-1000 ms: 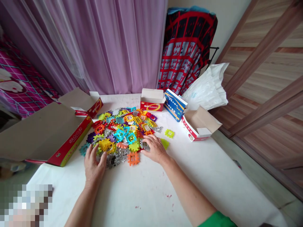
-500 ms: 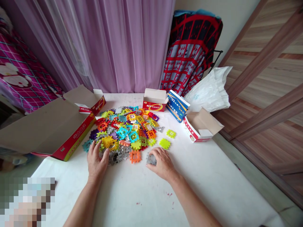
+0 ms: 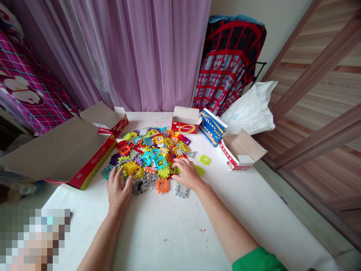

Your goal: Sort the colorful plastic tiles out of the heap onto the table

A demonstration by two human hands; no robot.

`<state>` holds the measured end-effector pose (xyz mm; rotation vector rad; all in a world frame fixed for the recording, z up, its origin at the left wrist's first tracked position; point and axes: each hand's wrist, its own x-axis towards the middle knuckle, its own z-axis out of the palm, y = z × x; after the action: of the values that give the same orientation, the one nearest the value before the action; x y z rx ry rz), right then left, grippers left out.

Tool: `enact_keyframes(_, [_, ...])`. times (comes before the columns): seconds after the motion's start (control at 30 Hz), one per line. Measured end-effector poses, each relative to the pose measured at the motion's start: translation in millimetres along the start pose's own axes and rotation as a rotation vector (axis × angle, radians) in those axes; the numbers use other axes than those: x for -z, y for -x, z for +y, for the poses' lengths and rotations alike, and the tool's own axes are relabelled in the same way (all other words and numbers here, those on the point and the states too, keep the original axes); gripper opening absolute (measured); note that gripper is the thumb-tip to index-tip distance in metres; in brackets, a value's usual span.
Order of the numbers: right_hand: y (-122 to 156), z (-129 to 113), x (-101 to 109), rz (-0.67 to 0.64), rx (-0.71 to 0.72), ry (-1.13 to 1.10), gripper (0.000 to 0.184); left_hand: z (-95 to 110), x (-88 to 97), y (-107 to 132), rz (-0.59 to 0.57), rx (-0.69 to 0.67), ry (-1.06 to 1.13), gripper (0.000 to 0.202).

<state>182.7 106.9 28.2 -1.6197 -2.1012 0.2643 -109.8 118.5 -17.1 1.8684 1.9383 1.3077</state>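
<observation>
A heap of colourful interlocking plastic building pieces covers the middle of the table. At its left front edge rests my left hand, fingers curved and apart, beside a yellow piece and some dark grey ones. My right hand reaches over the heap's right front side, its fingers spread above lime green pieces; nothing shows in its grasp. Just below that hand a grey square frame piece lies flat on the table. An orange window piece lies left of it.
Open red cardboard boxes stand at left, back left, back centre and right. Beside them are a blue box and a white plastic bag. A lime frame piece lies apart from the heap on the white table.
My right hand has let go of the grey frame piece, leaving it on the table, and moved up and forward to the heap. My left hand has stayed at the heap's edge.
</observation>
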Motion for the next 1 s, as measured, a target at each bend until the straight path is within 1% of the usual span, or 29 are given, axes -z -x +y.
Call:
enact_keyframes(0.07, [-6.2, 2.6, -2.8, -0.039, 0.037, 0.005, 0.03, -0.6, -0.3, -0.1, 0.002, -0.004, -0.003, 0.054])
enact_keyframes(0.13, [-9.2, 5.0, -5.8, -0.057, 0.049, 0.011, 0.028, -1.2, -0.9, -0.1, 0.002, -0.006, -0.004, 0.056])
enact_keyframes(0.27, [-8.4, 6.4, -8.5, -0.04, 0.013, 0.009, 0.027, -1.6, -1.9, -0.2, 0.003, -0.007, 0.001, 0.055])
enact_keyframes(0.5, [2.3, 3.3, -7.2, -0.022, 0.022, -0.007, 0.025, 0.6, 0.9, 0.8, -0.026, 0.021, 0.014, 0.052])
enact_keyframes(0.67, [-4.9, 4.1, -6.0, -0.078, 0.076, 0.005, 0.025, 1.0, 1.2, 0.5, -0.027, 0.03, 0.018, 0.051])
enact_keyframes(0.73, [-7.8, 5.6, -2.1, -0.04, 0.085, -0.007, 0.024, 1.8, 1.2, 0.4, -0.029, 0.035, 0.018, 0.052])
enact_keyframes(0.83, [-0.1, 12.8, 9.7, 0.121, 0.035, -0.053, 0.023, 3.3, 1.7, 0.4, -0.028, 0.036, 0.021, 0.052])
enact_keyframes(0.93, [30.2, 25.4, 23.2, 0.28, -0.019, -0.069, 0.024, 4.7, 2.5, 0.4, -0.027, 0.041, 0.025, 0.052])
enact_keyframes(1.0, [59.7, 33.5, 27.9, 0.321, -0.059, -0.017, 0.026, 5.5, 3.1, 0.3, -0.028, 0.047, 0.029, 0.053])
